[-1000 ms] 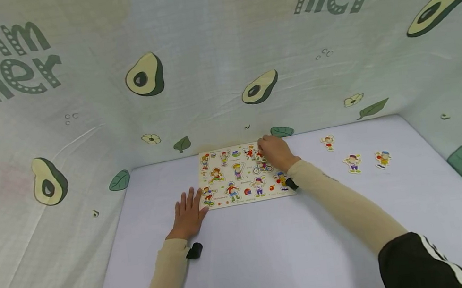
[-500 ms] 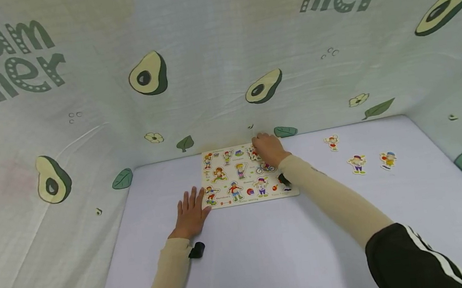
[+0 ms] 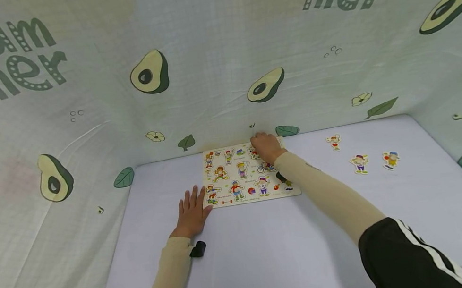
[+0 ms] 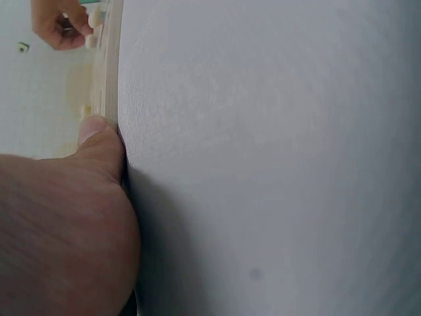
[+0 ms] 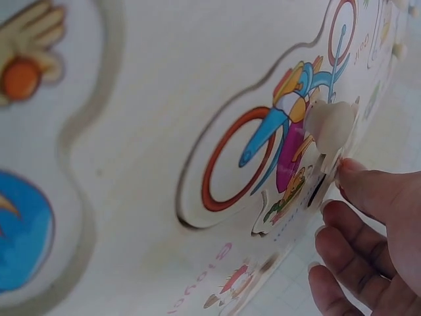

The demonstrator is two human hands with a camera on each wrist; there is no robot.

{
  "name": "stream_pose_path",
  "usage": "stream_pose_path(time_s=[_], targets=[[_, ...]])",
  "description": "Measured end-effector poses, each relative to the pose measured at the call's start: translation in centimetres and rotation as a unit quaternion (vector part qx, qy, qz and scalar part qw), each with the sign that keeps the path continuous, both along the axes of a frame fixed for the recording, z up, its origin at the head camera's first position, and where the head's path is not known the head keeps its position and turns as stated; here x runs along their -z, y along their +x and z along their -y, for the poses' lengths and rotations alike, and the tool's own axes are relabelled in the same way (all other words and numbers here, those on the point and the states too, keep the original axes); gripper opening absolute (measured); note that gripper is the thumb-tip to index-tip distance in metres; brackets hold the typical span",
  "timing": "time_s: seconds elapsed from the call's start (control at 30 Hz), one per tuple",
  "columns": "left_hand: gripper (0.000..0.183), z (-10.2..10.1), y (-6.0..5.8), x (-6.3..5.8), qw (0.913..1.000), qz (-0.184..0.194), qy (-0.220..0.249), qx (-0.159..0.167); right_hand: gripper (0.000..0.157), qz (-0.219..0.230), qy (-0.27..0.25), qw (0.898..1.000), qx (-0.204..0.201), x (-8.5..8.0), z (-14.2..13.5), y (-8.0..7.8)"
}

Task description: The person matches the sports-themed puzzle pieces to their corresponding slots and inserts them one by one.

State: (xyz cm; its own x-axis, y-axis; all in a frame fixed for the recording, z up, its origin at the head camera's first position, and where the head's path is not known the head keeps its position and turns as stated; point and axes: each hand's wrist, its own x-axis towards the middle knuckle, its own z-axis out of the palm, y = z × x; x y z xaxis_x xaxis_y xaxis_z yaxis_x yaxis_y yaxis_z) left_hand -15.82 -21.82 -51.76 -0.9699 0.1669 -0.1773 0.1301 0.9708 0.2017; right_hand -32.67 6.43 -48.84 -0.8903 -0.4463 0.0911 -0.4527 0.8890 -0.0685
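A wooden knob puzzle board (image 3: 254, 181) with sports figures lies at the back of the table. My left hand (image 3: 191, 216) lies with fingers spread at its left edge; the left wrist view shows the thumb (image 4: 95, 131) against the board's side. My right hand (image 3: 267, 147) is over the board's back right part, fingers curled, holding a small figure puzzle piece (image 5: 287, 197) by its slot. A dark gap shows beside that piece, and the fingers hide its knob. Nearer the camera, the cyclist piece (image 5: 227, 174) with its round knob (image 5: 331, 126) sits in its recess.
Three loose figure pieces lie right of the board: one (image 3: 334, 142) farther back, one (image 3: 360, 164) in the middle and one (image 3: 391, 160) farthest right. A printed avocado cloth (image 3: 205, 71) rises behind the white table (image 3: 252, 255).
My right hand has moved slightly left and back over the board with the puzzle piece, then settled lower there. The left hand stays in place. The head view has shifted a little.
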Motion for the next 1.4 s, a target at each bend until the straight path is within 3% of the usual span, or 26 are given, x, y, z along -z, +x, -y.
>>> stream_pose_path(time_s=[0.83, 1.27, 1.4], targets=[[0.064, -0.1, 0.1, -0.1, 0.9999, 0.007, 0.011, -0.004, 0.014, 0.002, 0.026, 1.000, 0.001, 0.0, 0.5, 0.0], [0.065, 0.2, 0.0, 0.6, 1.0000, 0.003, 0.008, -0.003, 0.020, 0.043, 0.032, 0.998, -0.024, -0.2, -0.6, 0.7], [0.065, 0.1, 0.0, 0.3, 1.0000, 0.005, 0.007, -0.004, 0.027, 0.062, 0.025, 0.997, -0.029, -0.3, -1.2, 1.3]])
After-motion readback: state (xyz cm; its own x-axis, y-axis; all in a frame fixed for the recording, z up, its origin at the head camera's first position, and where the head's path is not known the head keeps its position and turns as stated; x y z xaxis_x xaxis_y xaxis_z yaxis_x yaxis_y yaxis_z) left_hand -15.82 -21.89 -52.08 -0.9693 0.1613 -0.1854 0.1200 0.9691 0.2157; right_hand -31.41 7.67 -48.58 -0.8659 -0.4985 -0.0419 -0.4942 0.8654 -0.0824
